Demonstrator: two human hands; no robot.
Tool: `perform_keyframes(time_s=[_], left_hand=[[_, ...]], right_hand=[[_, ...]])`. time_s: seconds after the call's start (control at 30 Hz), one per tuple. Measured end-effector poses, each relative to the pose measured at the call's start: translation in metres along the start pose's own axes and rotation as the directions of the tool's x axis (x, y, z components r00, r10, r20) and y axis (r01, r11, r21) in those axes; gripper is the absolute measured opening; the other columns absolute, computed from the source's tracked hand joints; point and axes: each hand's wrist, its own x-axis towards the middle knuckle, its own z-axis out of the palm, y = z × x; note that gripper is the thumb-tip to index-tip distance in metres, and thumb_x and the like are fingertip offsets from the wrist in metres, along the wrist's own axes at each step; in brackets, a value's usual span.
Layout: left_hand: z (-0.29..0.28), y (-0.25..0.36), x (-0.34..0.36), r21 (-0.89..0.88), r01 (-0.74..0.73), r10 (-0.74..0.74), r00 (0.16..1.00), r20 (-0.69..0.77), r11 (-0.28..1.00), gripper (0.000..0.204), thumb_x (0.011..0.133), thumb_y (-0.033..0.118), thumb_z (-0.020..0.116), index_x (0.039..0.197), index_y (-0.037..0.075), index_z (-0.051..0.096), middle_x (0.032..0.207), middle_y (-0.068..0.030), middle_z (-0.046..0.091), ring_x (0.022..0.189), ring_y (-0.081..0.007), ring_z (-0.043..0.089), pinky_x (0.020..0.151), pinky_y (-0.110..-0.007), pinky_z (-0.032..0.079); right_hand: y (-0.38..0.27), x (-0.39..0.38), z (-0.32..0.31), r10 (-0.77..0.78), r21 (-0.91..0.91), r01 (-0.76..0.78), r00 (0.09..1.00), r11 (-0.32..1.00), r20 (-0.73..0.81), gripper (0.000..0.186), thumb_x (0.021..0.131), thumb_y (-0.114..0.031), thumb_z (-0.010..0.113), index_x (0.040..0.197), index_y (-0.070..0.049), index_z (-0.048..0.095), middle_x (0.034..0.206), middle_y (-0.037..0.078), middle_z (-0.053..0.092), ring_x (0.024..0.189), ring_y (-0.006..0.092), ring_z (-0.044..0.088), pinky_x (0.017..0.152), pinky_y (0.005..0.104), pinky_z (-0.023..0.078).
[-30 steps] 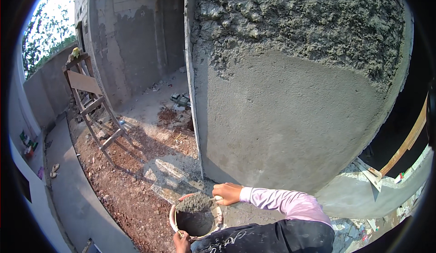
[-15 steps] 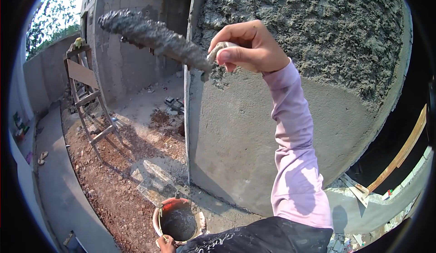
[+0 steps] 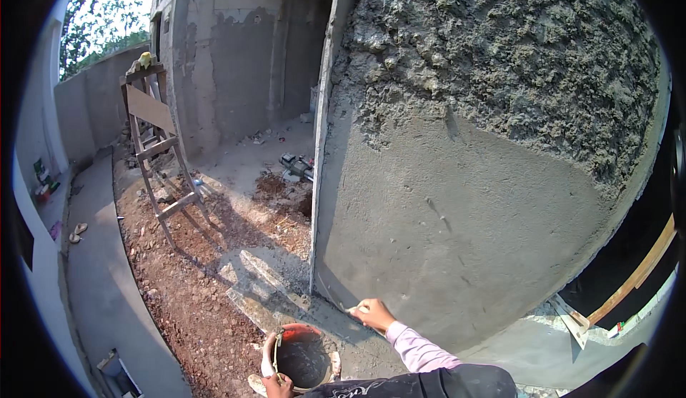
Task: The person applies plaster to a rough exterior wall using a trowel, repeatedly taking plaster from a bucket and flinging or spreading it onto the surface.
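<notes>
Low in front of the wall, my right hand (image 3: 373, 315) is closed around the pale handle of a trowel (image 3: 351, 309); its blade is hard to make out against the grey ground. To its lower left stands an orange bucket (image 3: 304, 331) with a mortar-crusted rim and wet grey mortar (image 3: 301, 364) inside. My left hand (image 3: 277, 385) grips the near left edge of the bucket. The big wall (image 3: 429, 241) has smooth grey plaster below and rough, lumpy mortar (image 3: 500, 55) above. A few dark specks show over the smooth part.
A wooden trestle (image 3: 158, 148) stands on reddish rubble soil (image 3: 171, 291) to the left. Mortar-smeared boards (image 3: 264, 276) lie behind the bucket. Beside the soil runs a concrete strip (image 3: 93, 255). At the right, a long plank (image 3: 636, 273) slopes past a dark opening.
My right hand has dropped from high before the wall to near the bucket. The thick mortar load seen on the trowel earlier no longer shows. My left hand stays at the bucket; the view has shifted.
</notes>
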Motion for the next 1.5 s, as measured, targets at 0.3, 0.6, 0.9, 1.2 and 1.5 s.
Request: perform_keyframes(time_s=[0.3,0.6,0.9,1.2,1.5], left_hand=[[0.021,-0.009,0.021,0.126,-0.068,0.063,0.997,0.043,0.99,0.005,0.079,0.007,0.063,0.079,0.003,0.06,0.095,-0.0137,0.049,0.075,-0.0197,0.054,0.064,-0.032,0.045],[0.017,-0.003,0.007,0.28,-0.095,0.071,0.993,0.095,0.955,0.007,0.078,0.01,0.065,0.083,0.005,0.063,0.108,-0.0196,0.039,0.087,-0.0277,0.052,0.074,-0.036,0.045],[-0.003,-0.003,-0.002,-0.066,0.028,-0.018,0.988,0.153,0.997,0.008,0.084,0.005,0.061,0.081,0.003,0.055,0.07,-0.002,0.052,0.06,-0.0117,0.056,0.05,-0.027,0.047],[0.002,0.047,-0.023,-0.252,0.107,-0.12,0.992,-0.037,0.962,0.005,0.082,0.007,0.055,0.084,0.011,0.052,0.071,-0.0001,0.051,0.063,-0.0108,0.053,0.053,-0.029,0.049],[0.007,0.051,-0.026,-0.274,0.096,-0.104,0.994,-0.014,0.957,0.005,0.086,0.005,0.056,0.085,0.007,0.052,0.076,-0.0013,0.05,0.061,-0.0095,0.051,0.052,-0.025,0.045]], right_hand=[[0.103,-0.031,0.147,-0.1,-0.616,0.599,0.754,0.512,0.649,0.025,0.071,-0.018,0.069,0.089,-0.001,0.07,0.096,0.022,0.066,0.085,0.0417,0.068,0.074,0.0496,0.055],[0.103,0.038,0.116,-0.175,-0.499,0.825,0.55,0.267,0.816,0.019,0.066,-0.015,0.071,0.08,-0.003,0.07,0.085,0.019,0.07,0.084,0.035,0.07,0.073,0.0464,0.056],[0.134,0.002,0.114,-0.238,-0.152,0.62,0.5,0.77,0.832,0.021,0.073,-0.02,0.071,0.081,-0.001,0.069,0.072,0.019,0.067,0.075,0.0387,0.067,0.066,0.0469,0.05],[-0.057,-0.022,-0.026,-0.541,-0.299,0.732,0.663,0.612,0.518,0.031,0.077,-0.024,0.075,0.097,-0.004,0.062,0.094,0.015,0.062,0.087,0.0394,0.063,0.073,0.047,0.051],[-0.328,-0.066,-0.201,-0.723,-0.268,0.852,0.524,0.45,0.45,0.025,0.087,-0.024,0.074,0.094,0.0,0.071,0.075,0.009,0.068,0.062,0.0165,0.065,0.055,0.0286,0.05]])
